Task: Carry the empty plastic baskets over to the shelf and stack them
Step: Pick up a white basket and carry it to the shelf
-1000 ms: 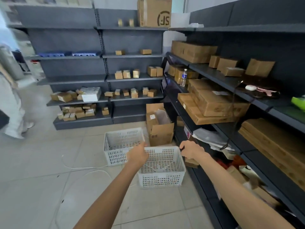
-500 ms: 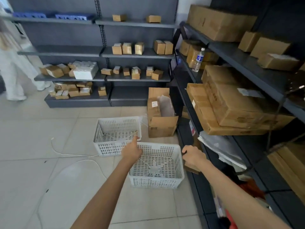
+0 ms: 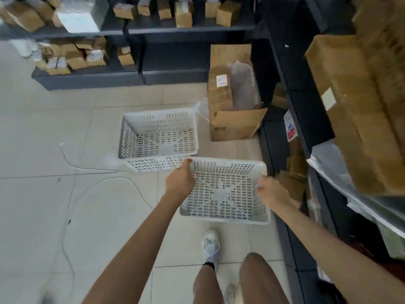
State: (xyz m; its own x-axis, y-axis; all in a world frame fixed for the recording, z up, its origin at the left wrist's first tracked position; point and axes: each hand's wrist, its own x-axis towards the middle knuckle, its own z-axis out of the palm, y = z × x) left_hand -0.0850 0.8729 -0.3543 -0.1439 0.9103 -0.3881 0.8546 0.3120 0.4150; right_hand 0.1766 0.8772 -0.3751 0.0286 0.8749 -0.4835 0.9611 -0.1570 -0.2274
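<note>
I hold an empty white slotted plastic basket by its two short sides. My left hand grips its left rim and my right hand grips its right rim. The basket hangs level above the tiled floor, close to the dark shelf unit on the right. A second empty white basket stands on the floor just beyond it, near the left hand. A flat white slotted piece shows at that basket's near edge.
An open cardboard box stands on the floor beside the far basket. A white cable snakes over the tiles at left. Shelves with cardboard boxes line the right and back. My legs and shoes are below the basket.
The view has tilted down and closer to the floor baskets. Both hands still grip the near basket, which now sits nearer the far basket's front edge.
</note>
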